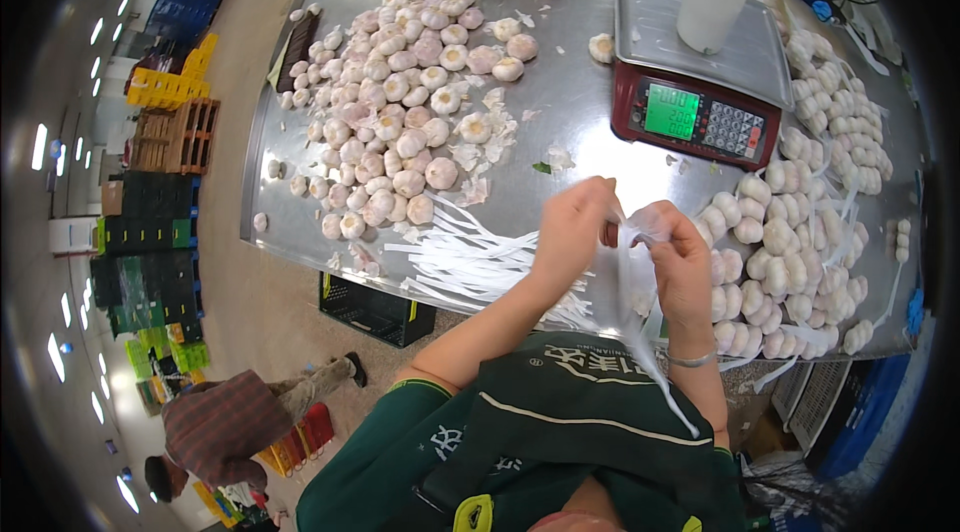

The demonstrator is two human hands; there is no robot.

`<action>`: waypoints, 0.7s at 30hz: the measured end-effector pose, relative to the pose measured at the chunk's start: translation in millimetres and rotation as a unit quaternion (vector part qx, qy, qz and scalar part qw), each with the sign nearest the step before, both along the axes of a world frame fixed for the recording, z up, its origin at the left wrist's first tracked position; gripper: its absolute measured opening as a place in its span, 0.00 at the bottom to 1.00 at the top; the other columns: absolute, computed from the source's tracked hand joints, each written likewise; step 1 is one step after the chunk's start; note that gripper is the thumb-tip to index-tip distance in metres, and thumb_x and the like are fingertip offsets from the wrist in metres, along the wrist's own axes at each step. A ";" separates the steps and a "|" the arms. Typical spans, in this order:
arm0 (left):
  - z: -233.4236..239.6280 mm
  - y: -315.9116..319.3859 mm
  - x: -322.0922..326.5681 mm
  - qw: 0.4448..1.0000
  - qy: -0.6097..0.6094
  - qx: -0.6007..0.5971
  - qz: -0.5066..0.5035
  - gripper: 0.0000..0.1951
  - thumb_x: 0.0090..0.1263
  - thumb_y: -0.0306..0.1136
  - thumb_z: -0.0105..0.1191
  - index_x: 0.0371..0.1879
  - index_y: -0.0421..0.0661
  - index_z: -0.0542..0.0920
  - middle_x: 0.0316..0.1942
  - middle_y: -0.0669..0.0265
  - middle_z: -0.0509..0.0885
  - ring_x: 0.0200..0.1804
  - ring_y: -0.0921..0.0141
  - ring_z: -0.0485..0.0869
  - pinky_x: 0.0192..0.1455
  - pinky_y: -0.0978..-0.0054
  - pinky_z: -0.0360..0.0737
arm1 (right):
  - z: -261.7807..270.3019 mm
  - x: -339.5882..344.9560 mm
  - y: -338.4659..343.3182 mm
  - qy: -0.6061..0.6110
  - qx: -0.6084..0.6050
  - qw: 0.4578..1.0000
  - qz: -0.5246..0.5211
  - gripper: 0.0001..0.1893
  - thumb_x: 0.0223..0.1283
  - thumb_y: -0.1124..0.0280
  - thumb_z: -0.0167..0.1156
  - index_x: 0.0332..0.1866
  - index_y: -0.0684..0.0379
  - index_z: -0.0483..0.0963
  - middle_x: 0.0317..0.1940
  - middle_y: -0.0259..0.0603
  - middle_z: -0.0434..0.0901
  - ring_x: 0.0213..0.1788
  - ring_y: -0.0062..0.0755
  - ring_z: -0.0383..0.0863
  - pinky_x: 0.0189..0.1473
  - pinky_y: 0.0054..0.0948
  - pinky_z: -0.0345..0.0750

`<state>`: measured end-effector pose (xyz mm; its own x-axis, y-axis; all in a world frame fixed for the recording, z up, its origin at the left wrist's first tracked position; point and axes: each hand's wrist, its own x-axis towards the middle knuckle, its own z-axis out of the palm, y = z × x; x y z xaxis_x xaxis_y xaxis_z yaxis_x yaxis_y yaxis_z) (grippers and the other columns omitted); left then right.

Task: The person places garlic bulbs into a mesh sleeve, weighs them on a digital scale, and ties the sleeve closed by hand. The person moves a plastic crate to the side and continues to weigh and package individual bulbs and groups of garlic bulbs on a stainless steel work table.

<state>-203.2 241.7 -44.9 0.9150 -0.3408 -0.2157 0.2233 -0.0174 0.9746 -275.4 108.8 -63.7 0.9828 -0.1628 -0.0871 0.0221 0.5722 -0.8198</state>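
Note:
My left hand and my right hand meet above the steel table's front edge. Between them they hold the gathered mouth of a white net sleeve, whose twisted tail hangs down over my dark green apron. Fingers of both hands pinch the netting; whether anything is inside it I cannot tell. White flat strips lie fanned out beside my left forearm. Loose garlic bulbs are heaped farther left. Garlic bulbs packed in net sleeves are piled to the right of my right hand.
A red digital scale carries a white plastic jug on its steel pan. Garlic skins litter the steel table. A dark crate stands below the table's edge. At lower left a person in a checked shirt bends near stacked crates.

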 end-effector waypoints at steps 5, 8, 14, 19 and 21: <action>-38.8 -6.6 6.5 0.983 0.136 -0.119 0.016 0.16 0.74 0.39 0.43 0.23 0.45 0.73 0.17 0.68 0.74 0.20 0.74 0.72 0.26 0.77 0.70 | -25.4 18.5 -13.0 -0.068 0.452 0.880 0.129 0.08 0.70 0.65 0.50 0.37 0.57 0.70 0.31 0.31 0.74 0.28 0.15 0.74 0.29 0.19 0.74; -35.1 -11.0 43.6 0.924 0.274 -0.263 0.031 0.16 0.75 0.39 0.42 0.20 0.52 0.68 0.15 0.78 0.62 0.17 0.79 0.62 0.21 0.79 0.63 | -29.0 4.5 -27.9 0.093 0.137 0.956 0.240 0.11 0.71 0.66 0.47 0.35 0.61 0.71 0.17 0.34 0.73 0.14 0.18 0.69 0.14 0.18 0.65; -27.4 -61.4 97.4 0.887 0.248 -0.138 -0.365 0.09 0.72 0.37 0.49 0.29 0.47 0.74 0.18 0.73 0.72 0.16 0.77 0.70 0.18 0.80 0.67 | -11.7 76.8 -134.4 0.063 -0.082 0.993 -0.047 0.13 0.69 0.68 0.48 0.30 0.64 0.72 0.15 0.37 0.72 0.10 0.19 0.67 0.12 0.17 0.60; -4.3 -191.3 242.2 0.986 -0.093 -0.126 -0.058 0.09 0.65 0.34 0.52 0.35 0.40 0.80 0.21 0.69 0.77 0.17 0.76 0.72 0.21 0.74 0.71 | 5.8 227.3 -211.9 0.007 -0.361 0.861 -0.358 0.11 0.66 0.69 0.51 0.47 0.55 0.79 0.19 0.33 0.71 0.19 0.19 0.69 0.19 0.22 0.64; -25.8 -236.2 285.8 0.992 -0.126 0.014 -0.005 0.10 0.65 0.35 0.51 0.32 0.40 0.81 0.21 0.64 0.79 0.17 0.74 0.76 0.20 0.72 0.71 | -28.1 272.4 -252.0 0.118 -0.537 0.776 -0.309 0.13 0.63 0.67 0.51 0.49 0.53 0.79 0.25 0.42 0.79 0.30 0.34 0.80 0.32 0.32 0.74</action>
<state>82.6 5.6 -70.7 0.9379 -0.3468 0.0095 -0.0272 -0.0465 0.9985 -3.0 -143.2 -91.8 0.6658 -0.6995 0.2595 -0.2033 -0.5048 -0.8390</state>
